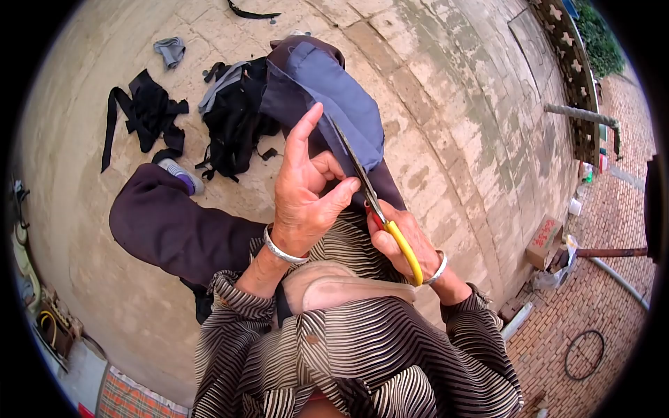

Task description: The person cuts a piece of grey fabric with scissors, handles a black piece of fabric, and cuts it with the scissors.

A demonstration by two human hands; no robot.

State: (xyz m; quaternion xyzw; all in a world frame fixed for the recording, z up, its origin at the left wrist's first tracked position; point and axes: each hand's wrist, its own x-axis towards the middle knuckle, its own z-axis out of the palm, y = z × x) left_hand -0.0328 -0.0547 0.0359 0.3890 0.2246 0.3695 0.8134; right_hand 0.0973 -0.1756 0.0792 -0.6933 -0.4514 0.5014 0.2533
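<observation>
My right hand is closed around the yellow handles of a pair of scissors. Their long dark blades point up and away, over a blue-grey piece of cloth draped on my knee. My left hand is raised beside the blades, index finger stretched out and thumb apart from the half-curled other fingers. Nothing shows between its fingers, and the thumb tip is close to the blades. Under my wrists, pale pinkish insole-shaped pieces lie on my lap.
Black cloth scraps are heaped on the paved floor by my leg, with more black strips to the left. A grey cloth piece lies further off. At right are a cardboard box and a metal pipe over brick paving.
</observation>
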